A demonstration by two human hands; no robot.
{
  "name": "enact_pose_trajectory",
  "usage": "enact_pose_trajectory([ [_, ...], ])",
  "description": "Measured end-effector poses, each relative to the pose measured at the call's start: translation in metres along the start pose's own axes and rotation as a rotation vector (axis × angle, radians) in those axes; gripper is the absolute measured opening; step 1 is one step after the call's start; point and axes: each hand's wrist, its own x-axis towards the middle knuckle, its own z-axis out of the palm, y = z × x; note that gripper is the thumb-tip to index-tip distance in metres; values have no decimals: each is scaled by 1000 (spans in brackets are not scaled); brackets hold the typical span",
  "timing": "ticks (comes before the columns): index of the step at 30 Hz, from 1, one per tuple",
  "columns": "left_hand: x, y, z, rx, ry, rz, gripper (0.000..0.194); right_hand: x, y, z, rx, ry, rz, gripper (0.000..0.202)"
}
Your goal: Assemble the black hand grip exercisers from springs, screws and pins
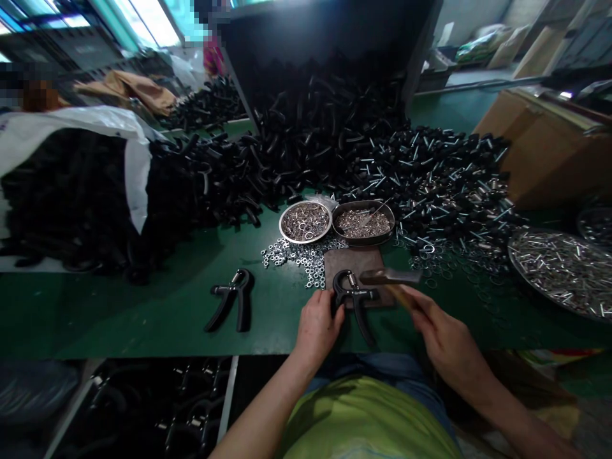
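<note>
My left hand [319, 324] is closed on a black hand grip [359, 312] with a metal spring, whose upper part lies over a flat metal plate [335, 261]. In my right hand [442, 338] is a hammer [389, 276], held by its wooden handle, its head just above the plate and the hand grip. A second black hand grip [242, 303] lies on the green table to the left. Small metal nuts [313, 262] are scattered behind the plate.
A round bowl [281, 231] and an oval tin [393, 223] hold small metal parts. Black handles [239, 172] are heaped behind. A large tray of pins [564, 271] and a cardboard box [549, 150] stand at right, a white bag [136, 185] at left.
</note>
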Motion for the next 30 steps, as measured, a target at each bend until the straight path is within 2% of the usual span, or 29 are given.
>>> enact_pose_trajectory([
  [3, -1, 1, -2, 7, 0, 1, 23, 10, -10, 5, -269, -91, -215, 41],
  [5, -1, 0, -3, -10, 0, 14, 31, 12, -4, 8, -398, -113, -251, 41],
  [8, 0, -3, -7, -93, -21, 45, 44, 9, 22, 9, -516, 33, -198, 42],
  [10, 2, -3, -8, -271, -49, 13, 41, 7, 45, 7, -590, 127, -162, 41],
  [12, 3, 1, -6, -616, -115, -132, 37, 9, 65, 5, -623, 176, -169, 39],
  [14, 3, 9, -2, -1024, -193, -365, 41, 21, 75, 2, -603, 215, -201, 34],
  [17, -1, 26, 5, -1432, -207, -664, 46, 57, 68, -7, -521, 268, -265, 28],
  [19, -6, 35, 7, -1545, -172, -738, 48, 92, 52, -15, -492, 270, -296, 28],
  [20, -10, 39, 6, -1570, -164, -742, 48, 112, 43, -19, -501, 269, -288, 29],
  [22, -16, 44, 0, -1566, -184, -717, 48, 152, 27, -25, -575, 177, -232, 30],
  [24, -21, 45, -12, -1488, -248, -673, 47, 189, 16, -26, -681, 34, -134, 29],
  [26, -19, 44, -26, -1359, -292, -604, 50, 218, 10, -22, -716, -51, -101, 22],
  [28, -8, 40, -41, -1206, -275, -477, 49, 236, 8, -15, -713, -105, -87, 18],
  [30, 16, 33, -52, -1017, -213, -313, 43, 244, 8, -9, -702, -146, -63, 18],
])
